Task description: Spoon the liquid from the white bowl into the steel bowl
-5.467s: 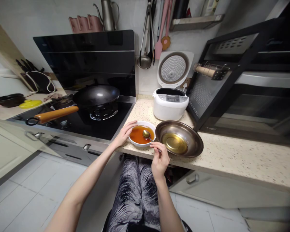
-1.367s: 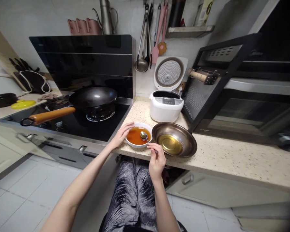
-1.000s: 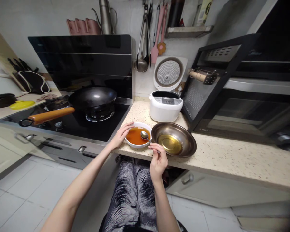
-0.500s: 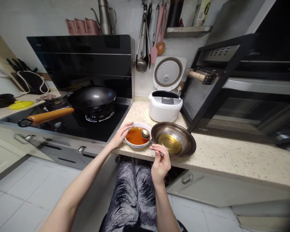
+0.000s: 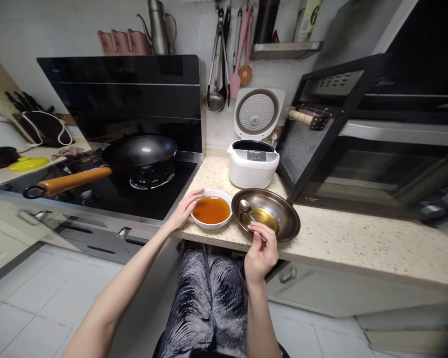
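A white bowl [image 5: 212,226] of orange-brown liquid [image 5: 211,211] stands near the counter's front edge. My left hand [image 5: 184,210] steadies it, fingers laid along its left rim. Right beside it is a wide metal bowl [image 5: 290,214] with clear yellow liquid [image 5: 267,218] in the bottom. My right hand [image 5: 260,252] pinches the handle of a metal spoon [image 5: 245,206]. The spoon's head is over the left part of the metal bowl, above the yellow liquid.
Behind the bowls a white rice cooker [image 5: 253,166] has its lid up. On the left, a black wok [image 5: 142,151] sits on the gas stove, its wooden handle [image 5: 76,180] pointing toward me. A black rack with an oven [image 5: 381,174] borders the counter at right. Utensils [image 5: 216,64] hang above.
My right hand has moved right with the spoon, whose head went from over the white bowl to over the metal bowl. My left hand stays at the white bowl's rim.
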`<state>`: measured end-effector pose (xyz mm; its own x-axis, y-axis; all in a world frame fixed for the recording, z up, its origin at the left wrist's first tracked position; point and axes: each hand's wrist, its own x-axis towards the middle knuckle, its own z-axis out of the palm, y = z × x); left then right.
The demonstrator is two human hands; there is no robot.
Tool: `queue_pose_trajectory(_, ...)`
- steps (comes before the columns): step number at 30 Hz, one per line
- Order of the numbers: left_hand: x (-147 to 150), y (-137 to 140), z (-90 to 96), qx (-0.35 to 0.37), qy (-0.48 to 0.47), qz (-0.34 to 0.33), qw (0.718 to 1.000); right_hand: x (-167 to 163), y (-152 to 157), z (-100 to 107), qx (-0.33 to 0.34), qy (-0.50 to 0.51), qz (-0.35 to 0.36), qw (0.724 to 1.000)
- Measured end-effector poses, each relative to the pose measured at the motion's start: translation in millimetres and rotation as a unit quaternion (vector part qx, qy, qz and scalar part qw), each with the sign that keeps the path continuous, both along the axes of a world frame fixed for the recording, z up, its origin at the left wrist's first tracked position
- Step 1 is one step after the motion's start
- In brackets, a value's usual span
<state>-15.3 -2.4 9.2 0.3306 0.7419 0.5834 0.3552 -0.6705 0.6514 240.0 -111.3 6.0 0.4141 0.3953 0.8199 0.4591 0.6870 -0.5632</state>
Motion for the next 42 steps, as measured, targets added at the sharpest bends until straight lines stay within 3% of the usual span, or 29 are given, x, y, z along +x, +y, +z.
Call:
queue_pose_trajectory(18, 0.7, -0.7, 0.5, 0.001, -0.001, 0.001, 1.000, 7.2, 5.8, -1.9, 0.000, -0.112, -0.004, 0.994)
queue_pose_trajectory(31, -0.7, 1.2, -1.8, 0.001, -0.004, 0.000, 1.000, 2.6, 2.8, 2.3, 0.021, -0.069, -0.022, 0.997)
queue_pose_trajectory(42, 0.4, 0.3, -1.6, -0.002, -0.007, 0.002, 1.000, -25.4, -1.4, -3.6, 0.027, -0.066, 0.076, 0.995)
